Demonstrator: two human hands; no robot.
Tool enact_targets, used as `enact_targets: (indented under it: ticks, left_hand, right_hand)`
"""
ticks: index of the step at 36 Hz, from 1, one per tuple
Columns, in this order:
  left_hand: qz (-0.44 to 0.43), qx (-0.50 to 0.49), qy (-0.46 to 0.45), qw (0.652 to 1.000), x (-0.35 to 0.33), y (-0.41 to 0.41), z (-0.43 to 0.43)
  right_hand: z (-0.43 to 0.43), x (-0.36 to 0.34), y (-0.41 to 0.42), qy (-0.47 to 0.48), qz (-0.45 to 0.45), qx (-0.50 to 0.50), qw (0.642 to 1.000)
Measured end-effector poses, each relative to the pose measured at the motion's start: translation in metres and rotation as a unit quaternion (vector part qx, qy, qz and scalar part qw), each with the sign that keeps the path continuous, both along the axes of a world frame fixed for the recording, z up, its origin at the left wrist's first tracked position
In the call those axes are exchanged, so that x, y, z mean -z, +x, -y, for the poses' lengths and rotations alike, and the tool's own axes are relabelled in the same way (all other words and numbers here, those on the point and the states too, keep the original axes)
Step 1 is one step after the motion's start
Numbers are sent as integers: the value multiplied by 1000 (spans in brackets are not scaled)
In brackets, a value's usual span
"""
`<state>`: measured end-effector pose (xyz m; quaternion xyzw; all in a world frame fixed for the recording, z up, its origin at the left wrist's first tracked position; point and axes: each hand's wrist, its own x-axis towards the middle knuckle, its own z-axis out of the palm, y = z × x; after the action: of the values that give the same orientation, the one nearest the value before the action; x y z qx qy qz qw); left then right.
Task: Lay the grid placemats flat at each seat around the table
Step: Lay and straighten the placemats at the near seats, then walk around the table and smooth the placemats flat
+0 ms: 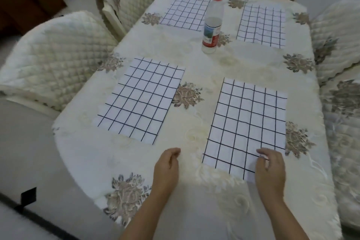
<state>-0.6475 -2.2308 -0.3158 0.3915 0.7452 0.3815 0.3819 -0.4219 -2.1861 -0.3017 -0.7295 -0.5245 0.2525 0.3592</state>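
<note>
While the right hand (269,165) is lying over the near corner of the near-right placemat (247,122), curled fingers seemingly pinching that edge, the left hand (166,165) is idling loosely curled, holding nothing, just left of the mat, whose long axis is running away from the person.

No words or numbers could be read anywhere. The only label was on the clear bottle (212,23) with the red cap, at about twelve o'clock on the table (198,68). Its print was too blurred, and only a red band and a bluish picture showed.
</note>
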Motion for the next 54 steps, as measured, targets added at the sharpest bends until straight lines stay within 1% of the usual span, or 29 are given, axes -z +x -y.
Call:
enact_targets:
  ticks: [2,4,7,9,12,16,24,31,34,38,41,46,50,54]
  left_hand:
    - [42,-53,6,998,-10,-16,5]
    - [52,-80,14,995,-17,-34,13]
    - [48,-98,25,994,-21,-61,26]
    - [53,-101,25,993,-23,-80,34]
    - [75,-112,32,990,-25,-109,41]
    - [103,-147,49,983,-29,-151,44]
    - [150,-181,98,967,-59,-260,71]
    - [117,-270,120,948,-92,-372,106]
    - [103,-302,134,938,-102,-411,115]
    - [97,-334,164,923,-109,-457,121]
    - [97,-353,169,915,-111,-493,120]
    - [79,-359,163,916,-111,-575,101]
    - [50,-357,181,915,-118,-657,59]
    - [38,-338,173,924,-127,-723,12]
  right_hand:
    - [3,-1,-30,-18,-32,-67,997]
    - [6,2,-60,-33,-38,-130,990]
    - [17,5,-103,-18,12,-213,977]
    - [26,3,-130,-24,23,-245,969]
    - [38,-3,-167,-61,-3,-276,959]
    - [50,-13,-224,-88,-11,-319,943]
    - [64,-49,-356,-84,-100,-332,934]
    - [75,-76,-481,-94,-192,-377,901]
    - [78,-82,-527,-104,-243,-395,880]
    - [75,-88,-586,-111,-262,-433,855]
    - [69,-96,-634,-112,-293,-447,838]
    - [45,-104,-723,-118,-330,-456,818]
    - [6,-106,-801,-101,-365,-447,810]
    - [-34,-108,-875,-100,-369,-453,806]
